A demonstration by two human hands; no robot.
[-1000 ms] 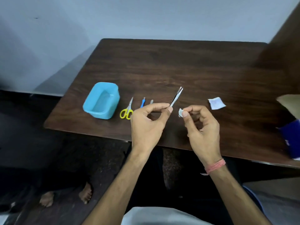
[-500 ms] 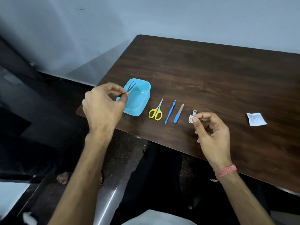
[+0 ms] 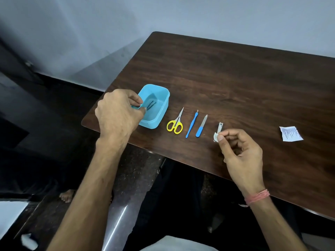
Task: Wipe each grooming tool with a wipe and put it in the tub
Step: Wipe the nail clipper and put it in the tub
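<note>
The left hand (image 3: 117, 113) hovers over the near rim of the blue tub (image 3: 159, 113), fingers curled with the tips close together; whether they still touch the tweezers (image 3: 150, 105) lying inside cannot be told. The right hand (image 3: 241, 151) pinches a small folded wipe (image 3: 215, 137) between thumb and forefinger, just beside the nail clipper (image 3: 220, 127). On the table (image 3: 235, 78) lie yellow-handled scissors (image 3: 175, 123), a blue cuticle tool (image 3: 191, 124) and a blue-handled nail file (image 3: 201, 126). An opened sachet (image 3: 291, 134) carries print too small to read.
</note>
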